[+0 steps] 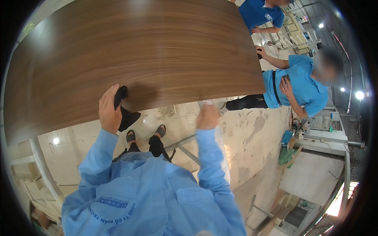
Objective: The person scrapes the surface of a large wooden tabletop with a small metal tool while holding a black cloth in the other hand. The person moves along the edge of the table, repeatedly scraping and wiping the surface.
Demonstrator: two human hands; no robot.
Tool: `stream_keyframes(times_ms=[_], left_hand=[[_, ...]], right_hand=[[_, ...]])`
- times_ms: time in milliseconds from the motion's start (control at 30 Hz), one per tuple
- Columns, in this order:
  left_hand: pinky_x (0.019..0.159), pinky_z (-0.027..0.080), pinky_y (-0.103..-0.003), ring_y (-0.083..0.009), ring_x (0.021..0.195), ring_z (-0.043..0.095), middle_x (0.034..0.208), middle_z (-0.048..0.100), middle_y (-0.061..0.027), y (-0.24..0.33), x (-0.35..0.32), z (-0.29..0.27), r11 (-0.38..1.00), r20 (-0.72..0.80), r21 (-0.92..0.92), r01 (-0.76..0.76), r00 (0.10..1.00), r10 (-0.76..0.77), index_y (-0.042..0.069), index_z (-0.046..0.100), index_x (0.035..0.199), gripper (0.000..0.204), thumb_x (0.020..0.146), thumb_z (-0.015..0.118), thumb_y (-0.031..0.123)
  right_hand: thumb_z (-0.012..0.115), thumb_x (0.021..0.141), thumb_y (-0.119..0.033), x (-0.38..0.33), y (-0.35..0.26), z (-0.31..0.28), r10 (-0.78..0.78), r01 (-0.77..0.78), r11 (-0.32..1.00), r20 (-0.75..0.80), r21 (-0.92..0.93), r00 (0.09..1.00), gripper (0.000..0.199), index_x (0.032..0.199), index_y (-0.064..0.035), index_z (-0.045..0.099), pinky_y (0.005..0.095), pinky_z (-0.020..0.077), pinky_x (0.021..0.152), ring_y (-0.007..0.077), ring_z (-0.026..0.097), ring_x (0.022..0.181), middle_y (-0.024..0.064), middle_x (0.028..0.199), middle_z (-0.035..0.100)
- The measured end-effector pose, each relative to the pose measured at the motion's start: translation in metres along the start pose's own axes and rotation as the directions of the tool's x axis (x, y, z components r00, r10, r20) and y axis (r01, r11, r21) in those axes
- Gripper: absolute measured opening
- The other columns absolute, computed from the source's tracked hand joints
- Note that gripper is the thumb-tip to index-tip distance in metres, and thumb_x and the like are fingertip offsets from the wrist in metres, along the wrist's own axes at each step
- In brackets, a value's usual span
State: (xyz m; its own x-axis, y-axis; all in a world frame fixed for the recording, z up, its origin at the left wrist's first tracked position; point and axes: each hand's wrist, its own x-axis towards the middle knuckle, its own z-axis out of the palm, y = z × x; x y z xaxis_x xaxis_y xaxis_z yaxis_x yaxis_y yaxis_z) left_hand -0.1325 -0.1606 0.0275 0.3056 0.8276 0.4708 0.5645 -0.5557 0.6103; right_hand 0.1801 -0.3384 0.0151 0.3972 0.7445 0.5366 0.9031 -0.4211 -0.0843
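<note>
A large brown wood-grain panel (157,51) lies flat before me. At its near edge my left hand (109,109) is closed round a black cloth (126,118), part of which rests on the panel while the rest hangs over the edge. My right hand (208,117) is near that same edge, farther right, and smeared by motion. Its fingers look curled, with something pale and see-through at their top that I cannot make out. Whether this hand touches the panel is unclear.
A person in light blue (301,82) stands at the panel's right end, one hand at its edge, the other holding a small dark object (286,78). Beyond is another person in dark blue (262,15). Metal frame bars (188,151) run below the panel, above the tiled floor (252,129).
</note>
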Motion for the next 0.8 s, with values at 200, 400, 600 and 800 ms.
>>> stream_keyframes(times_ms=[200, 400, 600, 800], left_hand=[[0.11, 0.044, -0.042, -0.0327, 0.13, 0.058, 0.138, 0.065, -0.0101, 0.002, -0.004, -0.001, 1.0, 0.005, -0.02, -0.009, 1.0, 0.009, 0.009, 0.06, 0.139, 0.056, 0.086, 0.065, -0.007], [0.11, 0.044, -0.042, -0.0324, 0.13, 0.058, 0.138, 0.065, -0.0105, 0.006, -0.011, -0.001, 1.0, 0.004, -0.026, 0.016, 1.0, -0.016, 0.009, 0.061, 0.139, 0.055, 0.086, 0.067, -0.006], [0.111, 0.043, -0.042, -0.0326, 0.13, 0.058, 0.138, 0.065, -0.0119, 0.011, -0.019, -0.004, 0.999, 0.023, -0.008, 0.053, 0.998, -0.053, 0.009, 0.061, 0.139, 0.052, 0.089, 0.068, -0.002], [0.111, 0.042, -0.042, -0.0334, 0.13, 0.058, 0.137, 0.065, -0.0133, 0.015, -0.024, -0.005, 0.999, 0.033, 0.002, 0.054, 0.998, -0.054, 0.009, 0.061, 0.139, 0.048, 0.092, 0.064, -0.002]], right_hand=[[0.066, 0.082, 0.0, -0.045, -0.091, -0.003, -0.245, 0.184, 0.861, 0.07, 0.475, 0.967, 0.016, 0.095, -0.0072, 0.069, 0.0447, 0.0521, 0.071, 0.034, 0.063, 0.084, 0.0125, 0.087, 0.065], [0.07, 0.086, -0.004, 0.022, 0.06, -0.006, 0.291, -0.276, 0.957, -0.252, 0.093, 0.923, 0.004, 0.087, -0.0049, 0.067, 0.0451, 0.0493, 0.069, 0.0348, 0.061, 0.081, 0.0121, 0.083, 0.064], [0.065, 0.086, -0.01, -0.041, -0.045, -0.014, -0.159, 0.158, 0.986, 0.015, 0.061, 0.987, 0.015, 0.1, -0.0103, 0.07, 0.0433, 0.056, 0.071, 0.0311, 0.064, 0.087, 0.0092, 0.094, 0.065], [0.072, 0.088, -0.014, -0.015, 0.042, -0.008, 0.212, -0.2, 0.959, -0.038, 0.199, 0.977, 0.015, 0.101, -0.0085, 0.073, 0.0451, 0.0549, 0.085, 0.0329, 0.066, 0.098, 0.0106, 0.099, 0.07]])
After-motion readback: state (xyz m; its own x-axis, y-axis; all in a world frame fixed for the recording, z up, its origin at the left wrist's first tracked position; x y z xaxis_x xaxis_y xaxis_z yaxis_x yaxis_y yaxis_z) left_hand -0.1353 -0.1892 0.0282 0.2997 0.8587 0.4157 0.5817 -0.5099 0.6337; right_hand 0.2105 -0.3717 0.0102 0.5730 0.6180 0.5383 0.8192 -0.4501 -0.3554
